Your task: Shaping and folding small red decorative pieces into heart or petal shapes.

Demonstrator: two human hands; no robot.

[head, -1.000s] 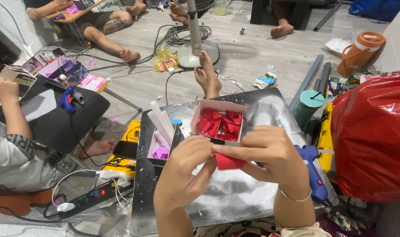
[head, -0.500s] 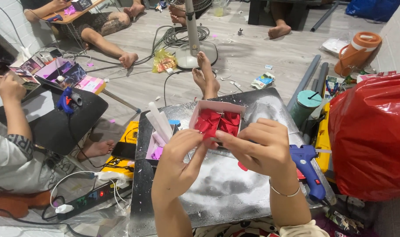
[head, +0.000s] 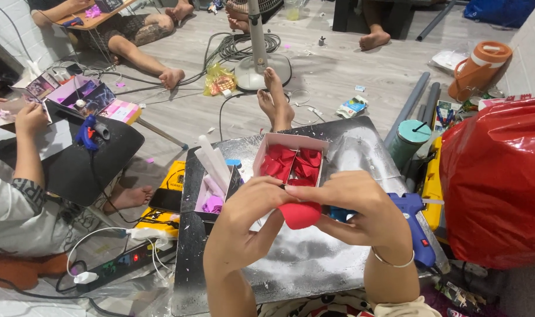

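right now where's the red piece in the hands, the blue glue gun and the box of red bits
red piece (head: 301, 215), head view, its rounded lower end
blue glue gun (head: 413, 226), head view, its body
box of red bits (head: 291, 141), head view, its far rim

Both forearms come up from the bottom edge, angled inward and meeting in the middle. The left hand (head: 244, 226) is curled, thumb stretched across towards the other hand, fingers folded beneath. The right hand (head: 355, 202) arches over the top, knuckles up, fingertips tucked down and pinched shut. The two hands are touching at the thumbs.
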